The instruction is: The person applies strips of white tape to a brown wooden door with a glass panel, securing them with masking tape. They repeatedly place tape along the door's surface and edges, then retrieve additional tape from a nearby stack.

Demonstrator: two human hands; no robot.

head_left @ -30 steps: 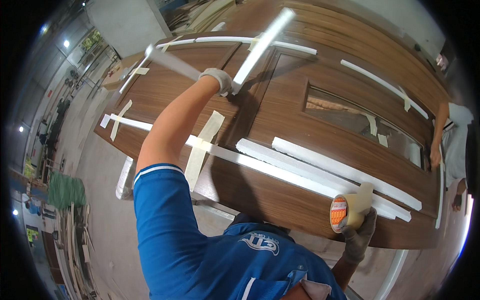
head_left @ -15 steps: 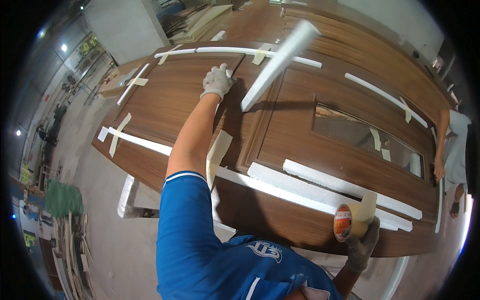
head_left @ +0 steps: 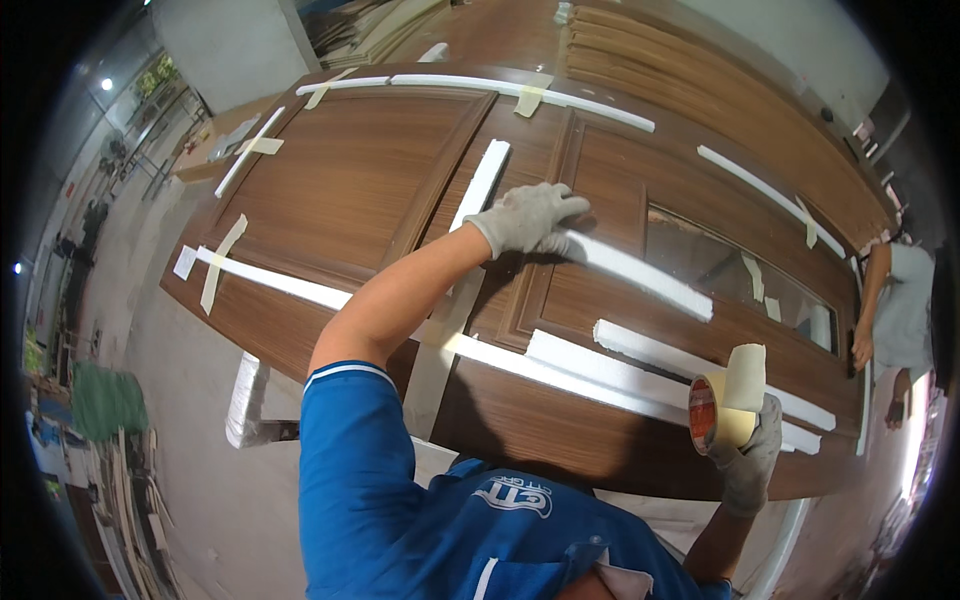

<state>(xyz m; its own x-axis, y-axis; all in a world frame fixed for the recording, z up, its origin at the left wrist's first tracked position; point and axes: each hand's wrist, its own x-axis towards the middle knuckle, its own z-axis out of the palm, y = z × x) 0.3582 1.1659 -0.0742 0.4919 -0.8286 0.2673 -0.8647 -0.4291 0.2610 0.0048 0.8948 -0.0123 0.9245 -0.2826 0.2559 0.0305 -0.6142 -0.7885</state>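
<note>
My left hand (head_left: 528,217), in a pale work glove, is over the middle of a brown panelled door (head_left: 340,180). Its thumb and fingers are at the near end of a white foam strip (head_left: 650,277), which slants away to the right; the grip is partly hidden. Under my left wrist, another foam strip (head_left: 482,185) lies between two raised panels. At the lower right, my gloved right hand (head_left: 752,465) holds a roll of beige tape (head_left: 735,425), with a loose tape end sticking up. More foam strips (head_left: 700,360) lie along the near side.
Foam along the door edges is held by tape pieces (head_left: 223,262). A glass pane (head_left: 700,255) is set in the door's right part. Another person (head_left: 895,300) stands at the right end, a hand by the edge. Stacked brown panels (head_left: 700,90) lie behind.
The foam strip that was tilted up in the air is now low over the door. My left hand has moved right to its end; my right hand has shifted slightly right with the tape.
</note>
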